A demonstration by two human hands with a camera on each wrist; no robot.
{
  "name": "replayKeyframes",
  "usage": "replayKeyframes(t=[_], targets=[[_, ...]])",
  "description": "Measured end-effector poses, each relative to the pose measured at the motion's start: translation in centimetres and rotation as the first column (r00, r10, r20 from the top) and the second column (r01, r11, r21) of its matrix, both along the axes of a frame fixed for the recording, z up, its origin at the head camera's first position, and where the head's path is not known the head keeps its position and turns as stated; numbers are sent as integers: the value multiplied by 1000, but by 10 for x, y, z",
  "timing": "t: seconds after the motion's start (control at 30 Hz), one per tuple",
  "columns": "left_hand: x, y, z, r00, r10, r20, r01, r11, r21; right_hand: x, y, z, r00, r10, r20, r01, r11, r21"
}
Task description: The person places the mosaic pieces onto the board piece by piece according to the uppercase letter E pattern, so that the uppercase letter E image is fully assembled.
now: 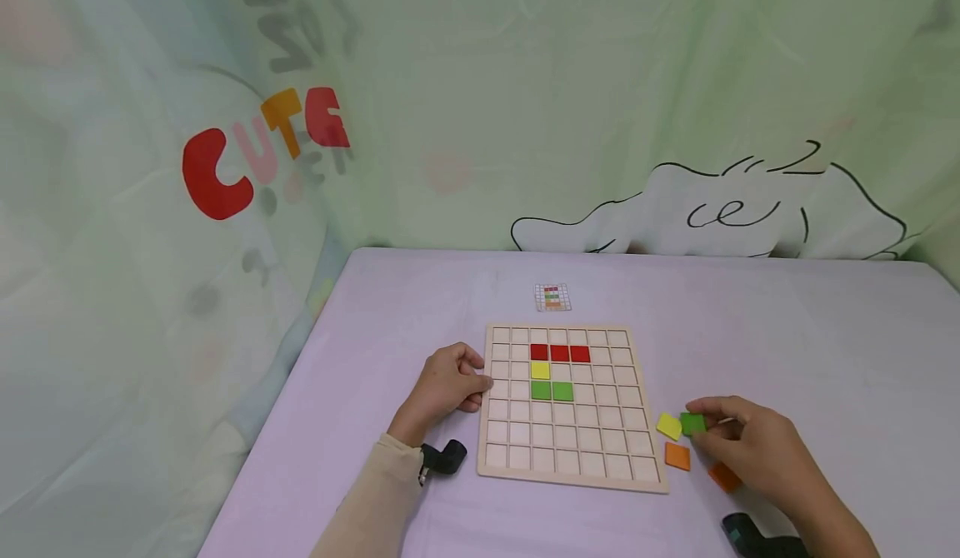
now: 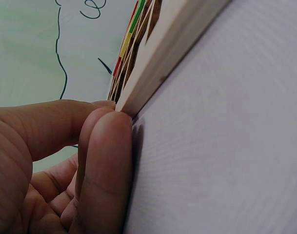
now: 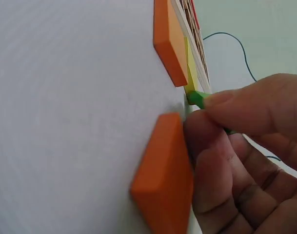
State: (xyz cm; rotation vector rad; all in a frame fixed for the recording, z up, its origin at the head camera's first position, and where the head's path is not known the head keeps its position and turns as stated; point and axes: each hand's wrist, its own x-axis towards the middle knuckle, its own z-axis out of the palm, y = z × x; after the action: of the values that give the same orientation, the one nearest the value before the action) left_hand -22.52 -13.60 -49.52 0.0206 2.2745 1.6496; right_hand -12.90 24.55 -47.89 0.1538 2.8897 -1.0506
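A wooden grid board point(image 1: 566, 480) lies on the table with red tiles point(image 1: 559, 353), a yellow tile point(image 1: 540, 370) and two green tiles point(image 1: 552, 391) in its cells. My left hand point(image 1: 447, 383) pinches the board's left edge point(image 2: 153, 63) between thumb and fingers. To the right of the board, my right hand point(image 1: 757, 445) pinches a green tile point(image 1: 692, 424), which the right wrist view shows between thumb and fingertip point(image 3: 207, 126). Against that tile lies a loose yellow tile point(image 1: 669, 426). One orange tile point(image 1: 677, 456) is nearer the board; another point(image 1: 723, 477) is partly beneath my right hand.
A small printed pattern card point(image 1: 552, 297) lies behind the board on the pale tablecloth point(image 1: 420, 291). Black devices are strapped at both wrists. Green printed cloth point(image 1: 480, 125) hangs behind and at the left of the table.
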Motion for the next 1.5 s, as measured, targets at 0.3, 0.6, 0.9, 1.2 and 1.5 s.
replayKeyframes(t=[0.3,0.6,0.9,1.2,1.5], targets=[[0,1,1,1000,-3,-3,3,1000,-4,-9,-1,6,995,93,46,-100,980,174],[0,1,-1,1000,-7,-8,7,1000,1,-14,-9,16,994,106,23,-108,974,198],[1,0,1,1000,-6,-11,6,1000,7,-24,-48,27,978,183,-101,-178,982,64],[1,-1,0,1000,-6,-12,6,1000,8,-41,-76,22,967,236,-91,-238,971,-2],[1,0,1,1000,-5,-9,5,1000,-3,-49,-88,20,969,243,-47,-244,970,-9]])
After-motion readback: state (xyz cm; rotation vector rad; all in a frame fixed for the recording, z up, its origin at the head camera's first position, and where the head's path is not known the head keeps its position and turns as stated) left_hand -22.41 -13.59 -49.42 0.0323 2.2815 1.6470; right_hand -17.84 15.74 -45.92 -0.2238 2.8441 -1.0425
